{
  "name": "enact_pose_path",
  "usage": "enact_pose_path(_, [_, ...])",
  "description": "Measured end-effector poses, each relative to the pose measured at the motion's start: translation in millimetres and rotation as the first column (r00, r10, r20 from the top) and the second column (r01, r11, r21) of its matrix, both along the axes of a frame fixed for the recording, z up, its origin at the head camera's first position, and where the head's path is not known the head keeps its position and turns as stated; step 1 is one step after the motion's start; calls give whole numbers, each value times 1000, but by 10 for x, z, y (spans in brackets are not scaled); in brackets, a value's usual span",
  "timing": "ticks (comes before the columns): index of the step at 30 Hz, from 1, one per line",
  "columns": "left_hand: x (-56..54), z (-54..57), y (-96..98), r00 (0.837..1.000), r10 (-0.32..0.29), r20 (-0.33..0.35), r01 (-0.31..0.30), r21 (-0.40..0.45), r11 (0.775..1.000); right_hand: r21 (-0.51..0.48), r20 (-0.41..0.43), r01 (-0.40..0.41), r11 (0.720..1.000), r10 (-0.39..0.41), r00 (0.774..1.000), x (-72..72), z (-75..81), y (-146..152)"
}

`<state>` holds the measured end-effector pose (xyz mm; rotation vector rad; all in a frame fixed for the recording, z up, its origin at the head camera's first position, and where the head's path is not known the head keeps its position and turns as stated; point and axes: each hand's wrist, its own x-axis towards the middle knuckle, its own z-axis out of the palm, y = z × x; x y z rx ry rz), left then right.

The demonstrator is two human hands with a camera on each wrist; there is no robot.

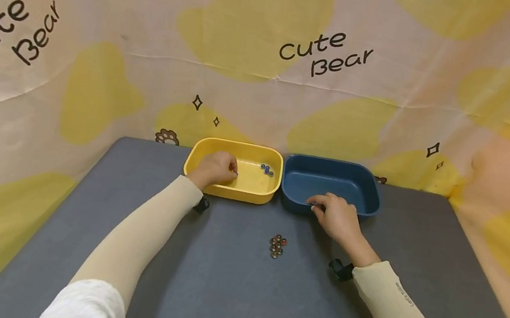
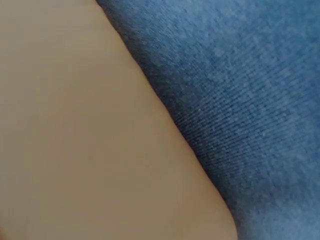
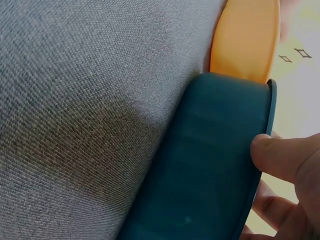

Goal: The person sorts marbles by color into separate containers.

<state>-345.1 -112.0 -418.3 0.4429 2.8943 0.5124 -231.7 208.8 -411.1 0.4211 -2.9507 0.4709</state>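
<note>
My left hand reaches over the near left side of the yellow bin, fingers curled. A tiny dark bluish spot, like a marble, shows at its fingertips; the hand hides most of it. Several blue marbles lie inside that bin, toward its right end. My right hand is at the near rim of the dark blue bin. Its thumb lies over the outer wall, with the fingers behind the rim, pinching it. The left wrist view shows only a beige sleeve against grey cloth.
The two bins stand side by side at the table's back edge. A cluster of brown and orange marbles lies on the grey tabletop, in front of the bins and between the forearms. A patterned cloth hangs behind and at the sides.
</note>
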Motion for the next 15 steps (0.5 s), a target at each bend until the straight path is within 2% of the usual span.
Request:
enact_pose_path(6, [-27,5,7,1000,4,11,-4,-34,999,-6,-4,-6,1000,6,1000,-3,14,-23])
enact_pose_path(15, [-40,20,53,1000,1,21,0,-29,1000,-8,10,1,1000,-1,1000,0,21,-10])
